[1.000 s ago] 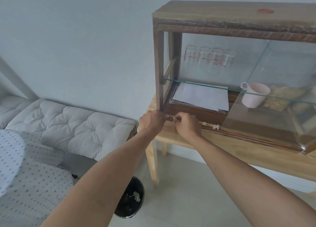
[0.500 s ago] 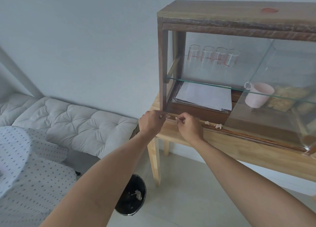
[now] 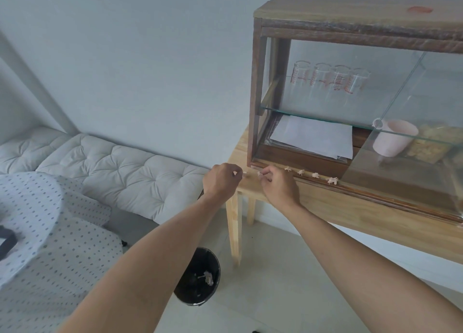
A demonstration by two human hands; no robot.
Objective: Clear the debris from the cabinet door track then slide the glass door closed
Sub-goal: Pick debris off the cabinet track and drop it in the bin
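Observation:
A wooden cabinet (image 3: 255, 94) stands on a light wood table (image 3: 333, 207). Its glass door (image 3: 426, 122) is slid to the right, leaving the left half uncovered. Several small pale debris scraps (image 3: 315, 175) lie along the bottom door track (image 3: 375, 194). My left hand (image 3: 221, 181) is just off the cabinet's lower left corner, fingers pinched on a small scrap. My right hand (image 3: 279, 186) is beside it at the track's left end, pinching another scrap.
A black bin (image 3: 200, 277) with a scrap inside stands on the floor below the table's left leg. A white quilted cushion (image 3: 120, 169) and dotted bedding (image 3: 42, 232) lie to the left. Inside the cabinet are glasses (image 3: 330, 80), papers (image 3: 315, 134) and a pink mug (image 3: 393, 137).
Both hands have drawn back a little from the track's left end toward the table edge, each with a scrap pinched. More scraps now show along the track to the right.

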